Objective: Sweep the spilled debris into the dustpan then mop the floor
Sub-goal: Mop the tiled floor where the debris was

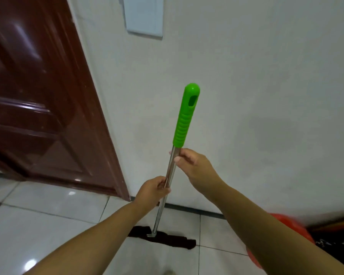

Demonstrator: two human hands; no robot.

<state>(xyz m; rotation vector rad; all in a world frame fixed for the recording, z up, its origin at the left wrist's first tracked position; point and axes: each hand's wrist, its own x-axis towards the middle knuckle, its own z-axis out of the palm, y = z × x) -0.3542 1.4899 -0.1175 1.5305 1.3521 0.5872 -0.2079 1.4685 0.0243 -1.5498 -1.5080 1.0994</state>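
Observation:
I hold a mop upright in front of me. Its steel pole [160, 211] ends in a bright green ribbed grip [185, 118] at the top. The flat dark mop head [167, 238] lies on the white tiled floor [48, 221] close to the wall. My right hand [195, 165] grips the pole just below the green grip. Lower down the pole, my left hand [153, 189] is closed around it. No debris or dustpan shows in view.
A dark red-brown door [38, 106] stands to the left, meeting the white wall [246, 86] at the corner. A pale panel [144, 15] is mounted high on the wall. An orange-red round object [294, 229] and dark patterned stuff [334, 241] sit at the right.

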